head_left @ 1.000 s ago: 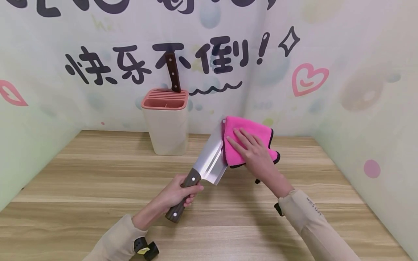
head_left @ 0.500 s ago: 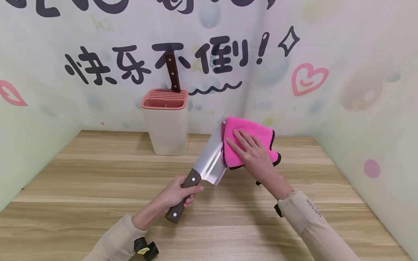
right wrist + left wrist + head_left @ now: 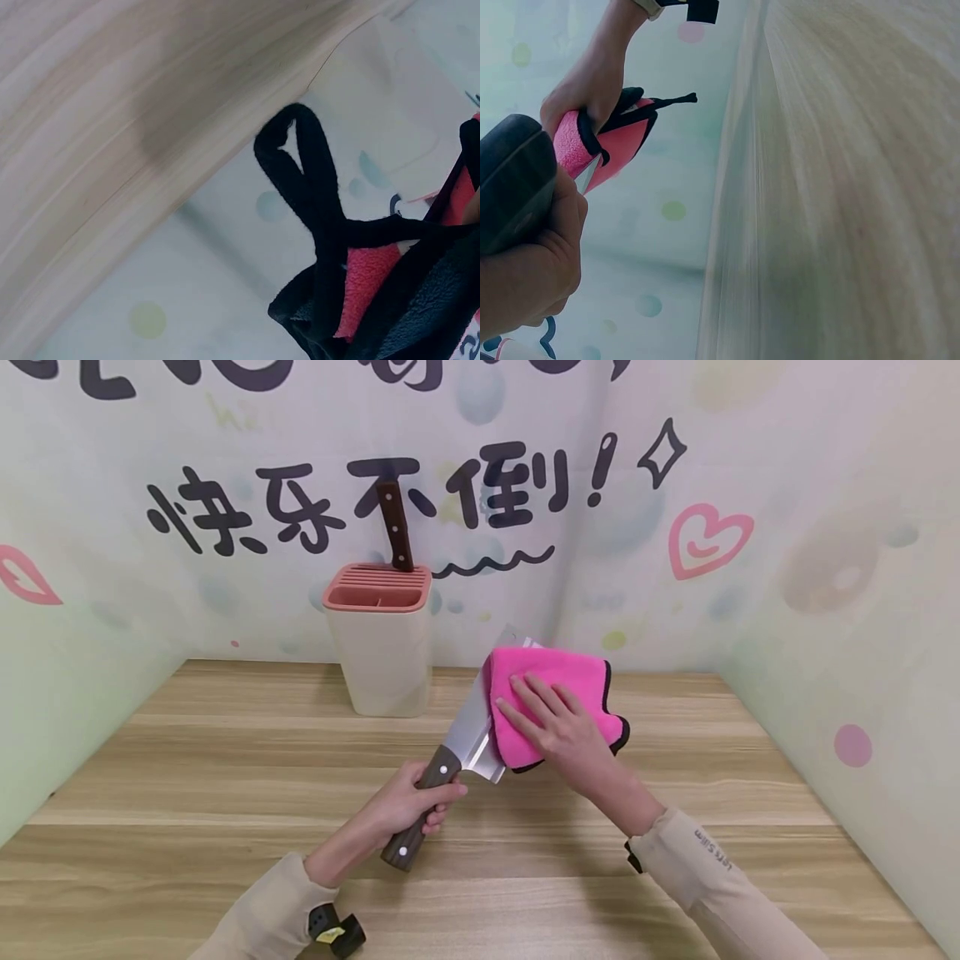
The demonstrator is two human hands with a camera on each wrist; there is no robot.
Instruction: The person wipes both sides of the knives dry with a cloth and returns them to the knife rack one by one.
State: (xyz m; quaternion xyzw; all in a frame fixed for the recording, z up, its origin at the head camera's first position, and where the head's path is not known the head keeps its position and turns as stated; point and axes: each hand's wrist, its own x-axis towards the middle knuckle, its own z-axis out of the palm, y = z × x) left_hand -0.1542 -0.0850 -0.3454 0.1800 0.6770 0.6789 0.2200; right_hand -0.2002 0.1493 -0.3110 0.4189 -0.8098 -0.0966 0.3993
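Observation:
A cleaver (image 3: 467,733) is held tilted above the table, blade pointing up and to the right. My left hand (image 3: 396,800) grips its dark wooden handle (image 3: 441,768). A folded pink cloth (image 3: 558,667) with black trim lies over the blade, hiding its middle and right part. On top of the cloth rest the fingers of my right hand (image 3: 564,731). In the left wrist view the right thumb is on the cloth's other side, so the hand pinches cloth and blade. The right wrist view shows the cloth's black hanging loop (image 3: 321,180).
A white knife holder (image 3: 382,664) with a pink slotted top stands at the back left of the wooden table (image 3: 225,760). From it sticks a brown-handled knife (image 3: 395,527). A printed backdrop (image 3: 585,577) rises behind the table.
My right hand and the cloth have slid left and slightly down over the blade, baring its upper tip. The left hand keeps the cleaver nearly still.

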